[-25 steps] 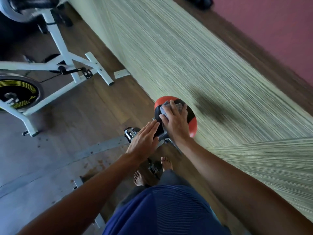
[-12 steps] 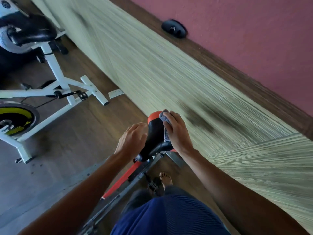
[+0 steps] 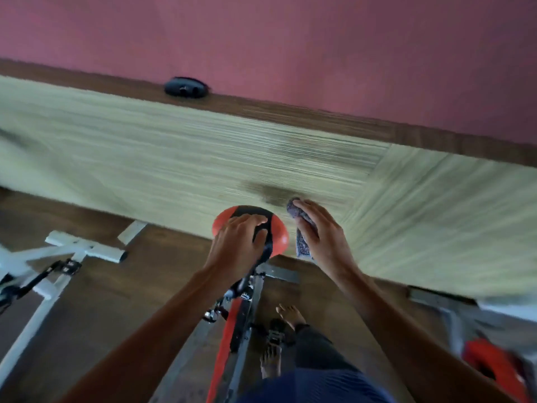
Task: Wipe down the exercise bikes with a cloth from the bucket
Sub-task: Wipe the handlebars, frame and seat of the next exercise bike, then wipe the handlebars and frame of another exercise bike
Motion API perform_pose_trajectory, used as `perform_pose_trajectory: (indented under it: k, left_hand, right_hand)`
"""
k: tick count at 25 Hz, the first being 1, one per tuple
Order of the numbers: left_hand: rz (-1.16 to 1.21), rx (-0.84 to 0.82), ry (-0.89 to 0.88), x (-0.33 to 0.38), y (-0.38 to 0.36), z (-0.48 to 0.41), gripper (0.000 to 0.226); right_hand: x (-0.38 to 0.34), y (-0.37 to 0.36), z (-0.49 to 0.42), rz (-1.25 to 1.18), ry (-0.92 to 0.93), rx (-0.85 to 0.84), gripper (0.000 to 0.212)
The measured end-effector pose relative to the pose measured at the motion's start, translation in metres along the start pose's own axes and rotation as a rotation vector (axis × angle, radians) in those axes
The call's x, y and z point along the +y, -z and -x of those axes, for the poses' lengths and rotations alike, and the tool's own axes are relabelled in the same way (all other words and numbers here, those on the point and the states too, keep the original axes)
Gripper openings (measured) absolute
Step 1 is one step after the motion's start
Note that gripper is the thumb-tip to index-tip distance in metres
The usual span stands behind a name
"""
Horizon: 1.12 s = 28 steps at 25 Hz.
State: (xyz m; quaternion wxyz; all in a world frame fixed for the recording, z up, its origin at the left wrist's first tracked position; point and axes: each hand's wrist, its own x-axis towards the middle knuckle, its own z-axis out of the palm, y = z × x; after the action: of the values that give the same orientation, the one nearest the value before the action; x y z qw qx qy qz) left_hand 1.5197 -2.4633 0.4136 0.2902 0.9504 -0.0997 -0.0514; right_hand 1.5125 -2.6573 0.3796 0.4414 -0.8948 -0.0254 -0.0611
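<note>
**Task items.** The red and black saddle (image 3: 250, 212) of the red-framed bike (image 3: 228, 341) stood at the centre of the frame, in front of a pale wood-grain wall panel (image 3: 145, 158). The left hand (image 3: 236, 245) lay palm down on top of the saddle. Its fingers were stretched across the top and slightly apart, with the thumb on the black middle strip. The right hand (image 3: 324, 237) was just right of the saddle, its fingers curled round a grey cloth (image 3: 302, 242). One end of the cloth stuck out past the fingertips and the other hung below the palm. The cloth was just beside the saddle's right edge; whether they touched could not be determined. Motion blur affected the whole frame.

**Surroundings.** Part of a white bike (image 3: 84, 250) with a black pedal (image 3: 68, 266) stood at the left edge, on a dark wood floor (image 3: 139, 286). A dark rounded object (image 3: 186, 88), not identifiable, sat on the brown ledge (image 3: 319, 117) at upper centre, below a pink wall (image 3: 290, 39). Two bare feet (image 3: 290, 314) were visible at lower centre beside the red frame. A blurred red item (image 3: 491, 362) lay at lower right.
</note>
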Motion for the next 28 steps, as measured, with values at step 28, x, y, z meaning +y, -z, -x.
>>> perform_pose_trajectory:
  k: [28]
  left_hand:
    - [0.073,-0.920,-1.542,0.504,-0.302,0.265,0.025]
  right_hand:
    - [0.053,0.270,0.522,0.097,-1.002,1.654,0.035]
